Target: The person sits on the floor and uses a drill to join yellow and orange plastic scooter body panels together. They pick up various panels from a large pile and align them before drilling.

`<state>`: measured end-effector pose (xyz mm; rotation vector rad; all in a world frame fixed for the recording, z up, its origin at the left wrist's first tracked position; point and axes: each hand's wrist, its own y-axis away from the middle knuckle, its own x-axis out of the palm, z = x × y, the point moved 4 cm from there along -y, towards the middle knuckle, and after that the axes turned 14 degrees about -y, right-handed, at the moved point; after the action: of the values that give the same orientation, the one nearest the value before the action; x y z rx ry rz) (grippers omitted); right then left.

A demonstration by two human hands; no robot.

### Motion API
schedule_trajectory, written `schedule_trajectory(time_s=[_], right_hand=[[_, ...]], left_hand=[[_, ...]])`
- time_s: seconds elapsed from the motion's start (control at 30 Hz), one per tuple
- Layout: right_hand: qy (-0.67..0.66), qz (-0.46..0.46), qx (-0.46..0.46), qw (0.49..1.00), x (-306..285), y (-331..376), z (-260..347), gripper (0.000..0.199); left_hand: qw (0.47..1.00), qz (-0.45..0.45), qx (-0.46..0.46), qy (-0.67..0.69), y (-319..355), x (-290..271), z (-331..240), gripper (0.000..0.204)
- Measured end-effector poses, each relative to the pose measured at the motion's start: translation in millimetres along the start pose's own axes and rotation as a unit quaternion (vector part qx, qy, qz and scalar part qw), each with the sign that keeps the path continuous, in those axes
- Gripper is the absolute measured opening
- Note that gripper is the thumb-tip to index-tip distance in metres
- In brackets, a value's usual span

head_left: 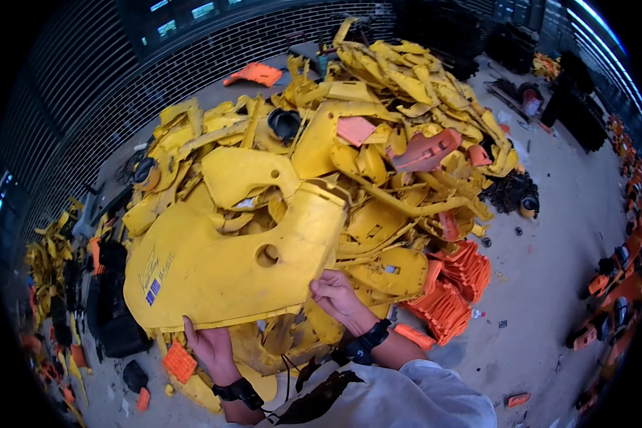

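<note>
A large curved yellow plastic panel (214, 260) is held up in front of me, with one round hole and dark markings on its left part. My left hand (210, 348) grips its lower edge, the thumb up against the face and the other fingers mostly hidden beneath. At the lower right corner my right hand (337, 294) pinches the edge between thumb and fingers. Right behind the panel rises a big heap of yellow plastic parts (399, 78), which it partly covers.
Stacked orange plastic pieces (449, 303) lie right of my right hand. Black parts (118, 332) and an orange grid piece (180, 362) are at the left. Beyond the heap stands a slatted wall (228, 57). Orange and black parts (610, 299) line the concrete floor (542, 285) at far right.
</note>
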<state>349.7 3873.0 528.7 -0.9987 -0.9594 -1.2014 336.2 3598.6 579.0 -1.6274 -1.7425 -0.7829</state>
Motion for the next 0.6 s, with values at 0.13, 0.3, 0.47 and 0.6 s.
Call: schedule_trajectory(time_s=[0.13,0.3,0.47,0.6], right_hand=[[-0.001,0.009,0.092,0.996,5.0,9.7,-66.8,0.032],[-0.092,0.045,0.212,0.972,-8.5,23.3,-127.2,0.038],[-0.325,-0.203,0.24,0.892,-54.0,21.9,-140.9,0.053],[-0.205,-0.299,0.177,0.915,-129.1,27.0,-159.1,0.058]], left_hand=[[0.992,-0.106,-0.01,-0.072,16.4,-66.4,-37.5,0.044],[0.98,-0.183,0.047,-0.059,59.7,-110.3,-89.1,0.044],[0.97,-0.215,0.092,-0.062,105.5,-116.2,-135.5,0.044],[0.971,-0.222,0.075,-0.036,122.3,-120.7,-154.5,0.045]])
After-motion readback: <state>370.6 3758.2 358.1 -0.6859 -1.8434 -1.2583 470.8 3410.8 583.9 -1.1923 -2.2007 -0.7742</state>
